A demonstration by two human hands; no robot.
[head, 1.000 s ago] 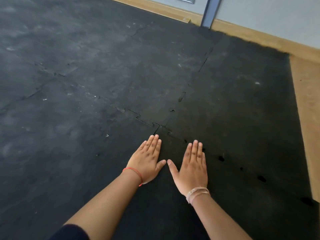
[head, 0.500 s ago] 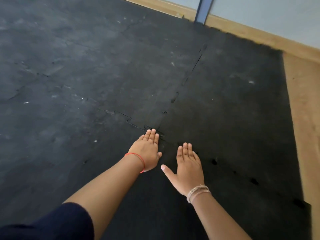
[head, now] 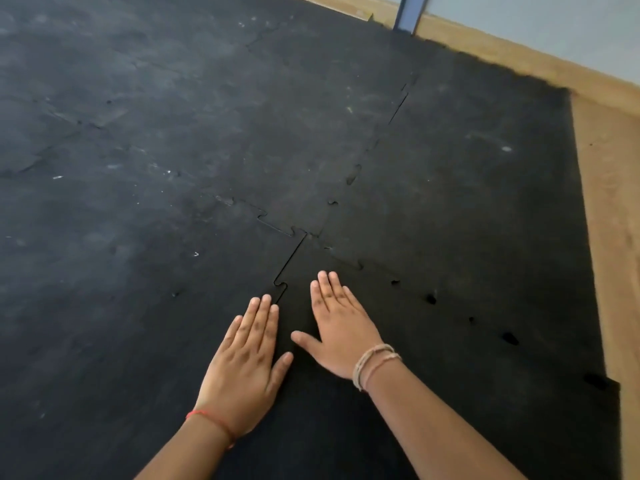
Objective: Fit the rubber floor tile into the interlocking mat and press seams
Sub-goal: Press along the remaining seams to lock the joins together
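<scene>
A darker black rubber floor tile (head: 398, 393) lies at the near right, its jigsaw tabs meshed with the greyer interlocking mat (head: 138, 220). The seam (head: 289, 261) between them runs from the four-tile junction down toward my hands. My left hand (head: 244, 372) lies flat, palm down, on the mat side with its fingertips at a seam tab. My right hand (head: 341, 327) lies flat on the darker tile, thumb spread toward the seam. Both hands hold nothing. Small gaps (head: 430, 298) show along the tile's far seam to the right.
Another dark tile (head: 467, 168) lies beyond, reaching a wooden floor strip (head: 613, 237) on the right. A pale wall (head: 554, 26) with a blue post (head: 410, 12) stands at the back. Dusty grey mat fills the left.
Both hands have slid nearer to me along the seam and again lie flat. The left hand moved back from the junction, uncovering the seam tab.
</scene>
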